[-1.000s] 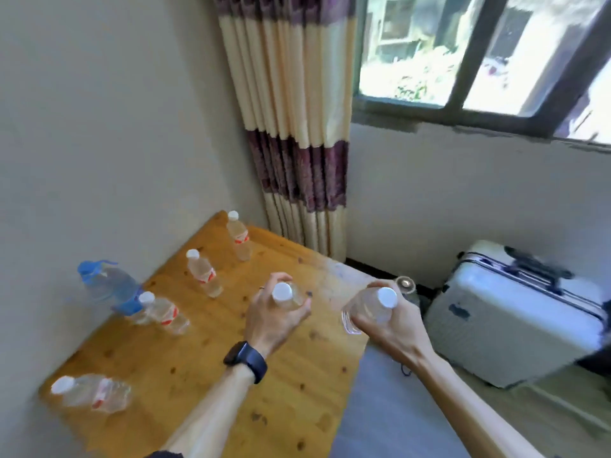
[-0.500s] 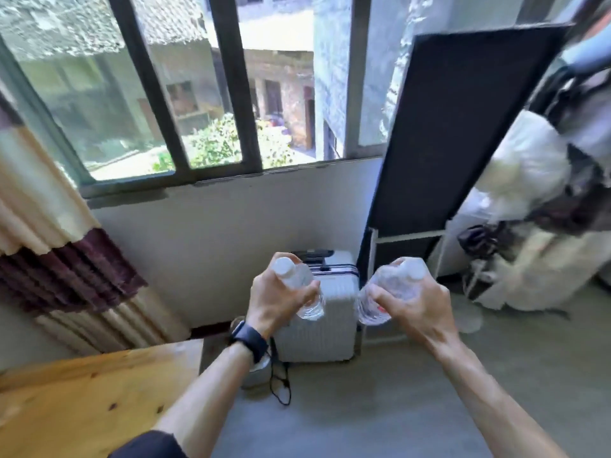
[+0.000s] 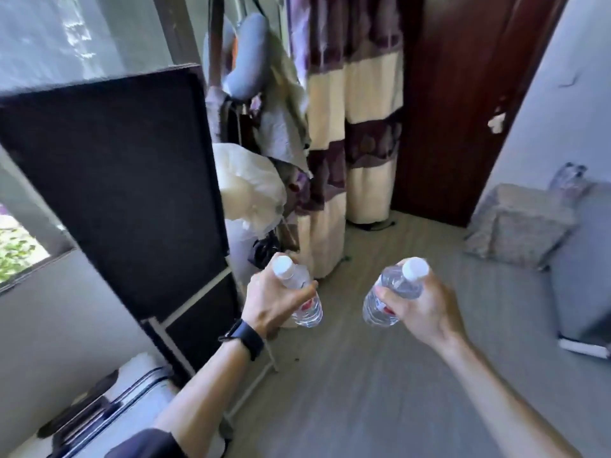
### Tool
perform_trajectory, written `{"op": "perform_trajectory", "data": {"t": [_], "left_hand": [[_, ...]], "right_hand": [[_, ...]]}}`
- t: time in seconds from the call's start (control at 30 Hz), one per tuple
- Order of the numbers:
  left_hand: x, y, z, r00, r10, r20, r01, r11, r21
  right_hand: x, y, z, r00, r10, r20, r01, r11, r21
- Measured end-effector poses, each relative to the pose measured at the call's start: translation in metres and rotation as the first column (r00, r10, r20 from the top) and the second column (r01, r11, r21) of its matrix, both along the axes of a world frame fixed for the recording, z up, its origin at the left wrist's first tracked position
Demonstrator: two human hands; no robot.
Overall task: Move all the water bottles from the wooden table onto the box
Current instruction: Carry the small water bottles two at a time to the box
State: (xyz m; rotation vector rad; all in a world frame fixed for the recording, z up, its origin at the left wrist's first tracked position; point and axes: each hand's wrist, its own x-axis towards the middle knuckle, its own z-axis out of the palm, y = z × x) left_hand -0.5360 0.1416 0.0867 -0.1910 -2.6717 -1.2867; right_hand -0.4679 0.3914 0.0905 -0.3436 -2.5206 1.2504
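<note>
My left hand point(image 3: 269, 300) is wrapped around a clear water bottle point(image 3: 305, 310) with a white cap and red label. My right hand point(image 3: 425, 307) grips a second clear water bottle point(image 3: 386, 300) of the same kind, cap tilted toward me. Both are held in the air over the grey floor. At the far right stands a grey patterned box point(image 3: 520, 226) against the wall, with a few blurred clear bottles point(image 3: 568, 176) just behind it. The wooden table is out of view.
A black panel point(image 3: 119, 180) leans at the left, with a white suitcase point(image 3: 109, 414) below it. A rack of clothes and bags point(image 3: 261, 153), a striped curtain point(image 3: 353, 133) and a dark red door point(image 3: 463, 104) stand ahead. Something dark lies at the right edge point(image 3: 591, 332).
The view has swung right, from the table past the window to the door and box. Both hands still carry their bottles, held in front of me.
</note>
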Motion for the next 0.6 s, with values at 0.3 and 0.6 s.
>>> {"op": "perform_trajectory", "data": {"t": [0.3,0.6], "left_hand": [[-0.135,0.19,0.003,0.902,-0.429,0.053,0.431,0.901,-0.049],[-0.191,0.4,-0.003,0.78,-0.618,0.101,0.623,0.782,-0.021]], "right_hand": [[-0.022,0.149,0.006,0.89,-0.455,0.017,0.453,0.889,0.065],[-0.045,0.317,-0.004,0.745,-0.667,0.0,0.667,0.745,-0.008]]}}
